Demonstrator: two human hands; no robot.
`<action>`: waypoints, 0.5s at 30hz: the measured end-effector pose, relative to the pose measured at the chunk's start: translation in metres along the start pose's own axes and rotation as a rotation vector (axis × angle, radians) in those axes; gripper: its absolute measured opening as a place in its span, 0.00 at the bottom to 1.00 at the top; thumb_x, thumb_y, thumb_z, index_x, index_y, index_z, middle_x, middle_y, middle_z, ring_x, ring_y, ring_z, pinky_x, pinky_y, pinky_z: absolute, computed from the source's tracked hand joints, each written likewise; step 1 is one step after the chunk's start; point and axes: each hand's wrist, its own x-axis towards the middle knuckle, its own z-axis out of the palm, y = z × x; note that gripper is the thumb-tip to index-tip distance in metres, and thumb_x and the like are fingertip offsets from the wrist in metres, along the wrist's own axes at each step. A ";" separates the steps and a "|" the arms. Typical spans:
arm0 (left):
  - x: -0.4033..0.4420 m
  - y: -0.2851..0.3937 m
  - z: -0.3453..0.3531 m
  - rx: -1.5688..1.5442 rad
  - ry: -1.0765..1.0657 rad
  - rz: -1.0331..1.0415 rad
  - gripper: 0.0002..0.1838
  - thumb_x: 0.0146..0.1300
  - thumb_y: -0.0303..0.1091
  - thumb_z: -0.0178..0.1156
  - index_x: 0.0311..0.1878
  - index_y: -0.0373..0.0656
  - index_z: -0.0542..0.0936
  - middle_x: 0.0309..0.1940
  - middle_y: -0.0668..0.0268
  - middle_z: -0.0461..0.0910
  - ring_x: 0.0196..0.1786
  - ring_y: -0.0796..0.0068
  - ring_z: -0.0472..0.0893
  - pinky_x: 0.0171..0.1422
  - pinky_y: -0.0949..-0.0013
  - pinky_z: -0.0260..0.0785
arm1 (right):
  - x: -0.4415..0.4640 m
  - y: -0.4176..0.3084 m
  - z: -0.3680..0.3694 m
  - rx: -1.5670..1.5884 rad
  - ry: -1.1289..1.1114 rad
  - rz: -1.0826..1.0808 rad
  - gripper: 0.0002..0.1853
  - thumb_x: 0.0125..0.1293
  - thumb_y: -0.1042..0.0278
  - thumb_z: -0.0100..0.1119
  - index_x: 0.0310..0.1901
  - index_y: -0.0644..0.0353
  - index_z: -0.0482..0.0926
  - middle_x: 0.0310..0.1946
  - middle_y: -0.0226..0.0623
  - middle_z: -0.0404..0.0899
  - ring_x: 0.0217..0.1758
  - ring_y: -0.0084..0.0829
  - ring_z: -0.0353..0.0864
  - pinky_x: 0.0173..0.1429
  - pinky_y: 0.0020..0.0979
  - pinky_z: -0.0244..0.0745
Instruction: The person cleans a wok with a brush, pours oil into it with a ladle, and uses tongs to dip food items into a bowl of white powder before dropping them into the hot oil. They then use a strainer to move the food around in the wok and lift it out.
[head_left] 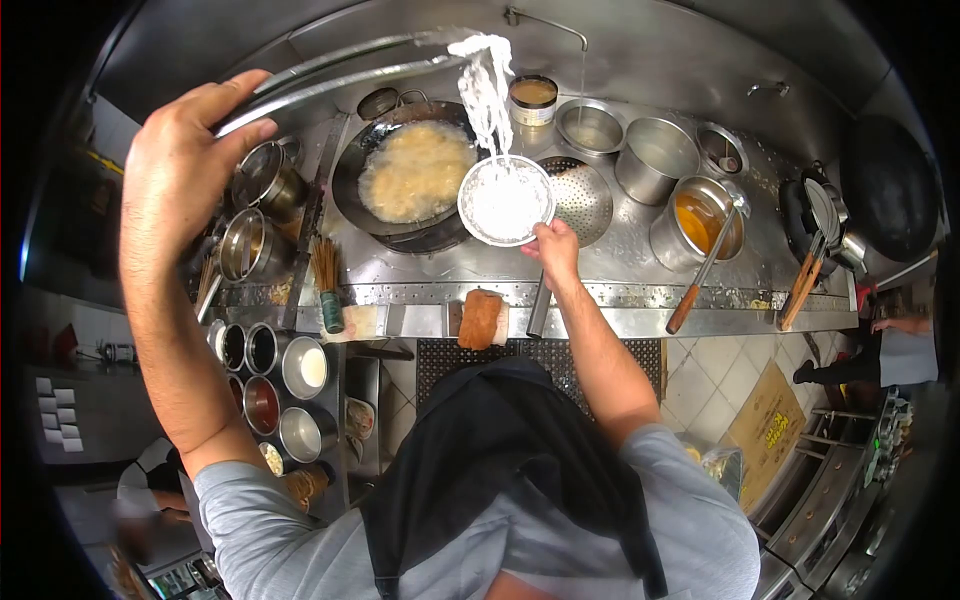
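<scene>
My left hand (190, 150), raised at the upper left, is closed around long metal tongs (345, 84). From the tongs' tips hang strips of white-coated food (487, 95), their lower ends reaching a metal bowl (482, 233). White batter or wet flour (508, 198) fills that bowl. My right hand (556, 250) grips the bowl by its near right rim. Left of the bowl stands a large wok (346, 195), where pale golden food (418, 168) bubbles in oil. Under and right of the bowl lies a perforated strainer (585, 203), its handle pointing toward me.
Across the steel counter stand an open can (532, 112), a basin (590, 140) under a running tap (550, 28), and several pots. A ladle (705, 262) rests in the pot of amber liquid (697, 222). At the left are a bamboo brush (328, 285) and sauce containers (261, 404). Another person (900, 345) stands far right.
</scene>
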 end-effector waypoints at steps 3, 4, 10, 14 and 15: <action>0.007 -0.010 -0.009 0.005 0.030 -0.130 0.24 0.58 0.36 0.68 0.60 0.46 0.80 0.48 0.58 0.85 0.47 0.71 0.83 0.55 0.69 0.72 | 0.004 0.002 0.001 0.001 0.000 0.007 0.07 0.66 0.71 0.53 0.35 0.67 0.76 0.30 0.37 0.78 0.27 0.28 0.80 0.34 0.30 0.82; 0.010 -0.018 -0.012 0.023 0.049 -0.138 0.24 0.59 0.36 0.68 0.60 0.47 0.80 0.49 0.58 0.84 0.48 0.71 0.83 0.57 0.69 0.71 | 0.006 0.003 0.001 -0.004 0.003 0.009 0.07 0.66 0.71 0.53 0.35 0.67 0.76 0.30 0.37 0.78 0.27 0.28 0.80 0.34 0.30 0.82; 0.030 -0.062 -0.033 -0.020 0.059 -0.219 0.27 0.60 0.45 0.67 0.63 0.52 0.78 0.50 0.61 0.85 0.53 0.72 0.81 0.64 0.67 0.66 | 0.010 0.003 0.002 -0.004 0.000 0.021 0.07 0.66 0.71 0.53 0.36 0.67 0.76 0.30 0.37 0.78 0.27 0.28 0.79 0.34 0.31 0.82; 0.041 -0.089 -0.037 0.092 0.085 -0.243 0.28 0.60 0.47 0.66 0.64 0.54 0.78 0.51 0.59 0.84 0.56 0.69 0.81 0.65 0.66 0.66 | 0.005 -0.001 0.002 0.010 0.012 0.011 0.08 0.66 0.71 0.52 0.40 0.68 0.77 0.32 0.38 0.79 0.28 0.27 0.79 0.35 0.30 0.81; 0.043 -0.095 -0.036 0.117 0.093 -0.246 0.28 0.60 0.48 0.66 0.64 0.55 0.78 0.51 0.59 0.84 0.56 0.68 0.81 0.65 0.65 0.66 | 0.005 0.000 0.000 0.010 0.008 0.012 0.08 0.66 0.71 0.52 0.40 0.68 0.77 0.32 0.38 0.79 0.28 0.27 0.79 0.35 0.30 0.81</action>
